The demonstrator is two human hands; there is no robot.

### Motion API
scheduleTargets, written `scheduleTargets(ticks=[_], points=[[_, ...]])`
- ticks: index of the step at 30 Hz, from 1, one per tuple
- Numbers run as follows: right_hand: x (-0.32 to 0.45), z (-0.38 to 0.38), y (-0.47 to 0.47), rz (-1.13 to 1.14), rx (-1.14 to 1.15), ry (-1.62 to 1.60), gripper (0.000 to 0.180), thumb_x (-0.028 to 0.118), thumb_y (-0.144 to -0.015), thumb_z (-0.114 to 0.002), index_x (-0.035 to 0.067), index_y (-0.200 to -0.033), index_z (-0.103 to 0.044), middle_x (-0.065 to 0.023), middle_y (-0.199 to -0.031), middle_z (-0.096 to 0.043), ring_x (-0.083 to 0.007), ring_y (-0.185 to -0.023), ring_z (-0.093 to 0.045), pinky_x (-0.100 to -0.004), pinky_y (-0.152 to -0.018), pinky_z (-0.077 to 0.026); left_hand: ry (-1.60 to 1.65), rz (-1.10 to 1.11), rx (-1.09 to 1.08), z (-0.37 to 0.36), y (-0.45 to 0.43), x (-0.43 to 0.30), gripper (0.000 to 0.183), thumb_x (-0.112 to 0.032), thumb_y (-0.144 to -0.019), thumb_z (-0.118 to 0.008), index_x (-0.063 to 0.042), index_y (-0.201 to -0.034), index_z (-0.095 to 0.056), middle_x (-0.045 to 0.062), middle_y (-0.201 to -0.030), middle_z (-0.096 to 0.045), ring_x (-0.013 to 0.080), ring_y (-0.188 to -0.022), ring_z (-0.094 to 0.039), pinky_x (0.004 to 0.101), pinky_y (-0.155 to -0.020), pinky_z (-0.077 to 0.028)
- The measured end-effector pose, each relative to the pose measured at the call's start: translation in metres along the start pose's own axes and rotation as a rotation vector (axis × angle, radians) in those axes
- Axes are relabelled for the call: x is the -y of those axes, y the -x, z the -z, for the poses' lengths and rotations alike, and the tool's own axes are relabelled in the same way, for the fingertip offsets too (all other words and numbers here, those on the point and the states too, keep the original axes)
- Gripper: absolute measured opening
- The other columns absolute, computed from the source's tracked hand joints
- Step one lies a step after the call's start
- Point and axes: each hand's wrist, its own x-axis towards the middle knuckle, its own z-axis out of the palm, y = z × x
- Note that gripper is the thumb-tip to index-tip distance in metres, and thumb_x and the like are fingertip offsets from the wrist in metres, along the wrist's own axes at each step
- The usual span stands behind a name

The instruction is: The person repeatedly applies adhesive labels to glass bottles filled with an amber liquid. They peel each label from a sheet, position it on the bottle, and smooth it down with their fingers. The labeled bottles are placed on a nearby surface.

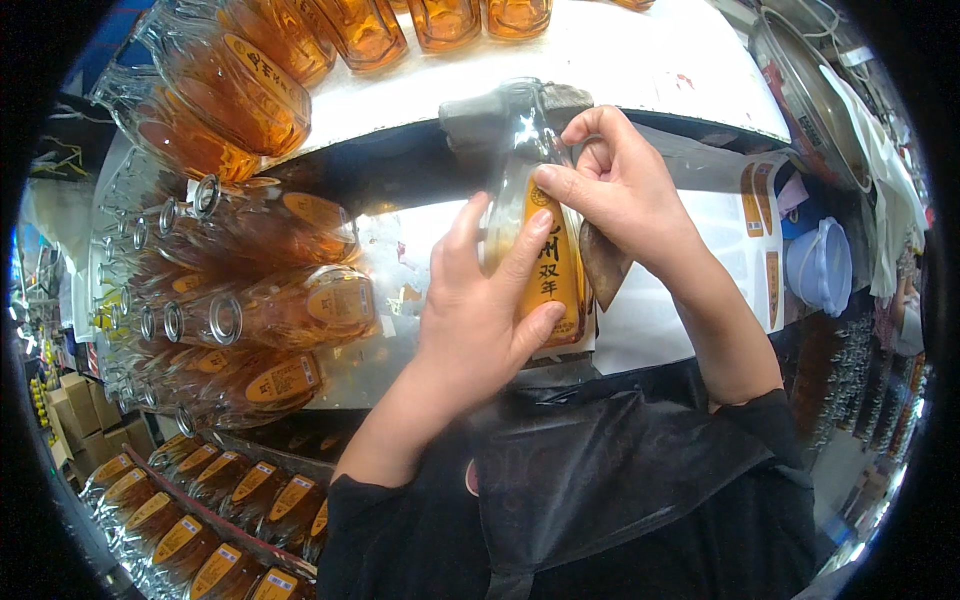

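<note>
A clear glass bottle [517, 142] of amber liquid lies before me, its neck pointing away and resting by a grey block [469, 124]. An orange label [550, 281] with dark writing is on its upper face. My left hand [487, 300] lies over the bottle's left side, index finger and thumb on the label, the other fingers round the glass. My right hand [619, 195] has its thumb on the label's upper end; its other fingers are curled beside the bottle. Under the right hand a brown, pointed piece [604, 262] shows, its kind unclear.
Filled, labelled bottles [330, 304] crowd the left of the bench. Other bottles [442, 22] stand on the white surface [637, 67] beyond. Label sheets [697, 255] lie at the right, near a blue bucket [817, 266]. Crated bottles [217, 570] fill the lower left.
</note>
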Motion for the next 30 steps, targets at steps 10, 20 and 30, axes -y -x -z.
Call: scheduleTargets(ticks=[10,20,30], points=[[-0.021,-0.003,-0.007,0.16,-0.005,0.064,0.043,0.035,-0.095,-0.076,0.003,-0.116,-0.056,0.0055,-0.075,-0.053,-0.003,-0.066,-0.051,-0.0194,-0.059,-0.043,0.026,0.028,-0.018,-0.004,0.0,0.0,0.073,-0.042,-0.094,-0.07,-0.014,-0.158,-0.048,0.025,-0.156,-0.032,0.038,-0.129,-0.049,0.0479,-0.111,-0.042],[-0.02,0.009,0.087,-0.003,0.245,0.092,0.081,0.033,-0.091,-0.076,0.006,-0.158,-0.04,-0.0047,-0.081,-0.063,-0.015,-0.072,-0.062,-0.0297,-0.065,-0.05,0.379,0.092,-0.108,-0.011,0.021,0.012,0.081,-0.037,-0.092,-0.071,-0.003,-0.159,-0.039,0.028,-0.151,-0.041,0.0393,-0.135,-0.047,0.0477,-0.109,-0.043],[-0.03,-0.014,0.105,-0.034,0.182,0.124,0.089,0.027,-0.091,-0.078,0.003,-0.163,-0.031,0.0017,-0.079,-0.052,-0.0092,-0.07,-0.054,-0.0269,-0.065,-0.047,0.318,0.051,-0.185,-0.021,0.029,0.011,0.082,-0.03,-0.088,-0.074,-0.005,-0.158,-0.041,0.024,-0.148,-0.045,0.0355,-0.132,-0.05,0.0443,-0.103,-0.047]])
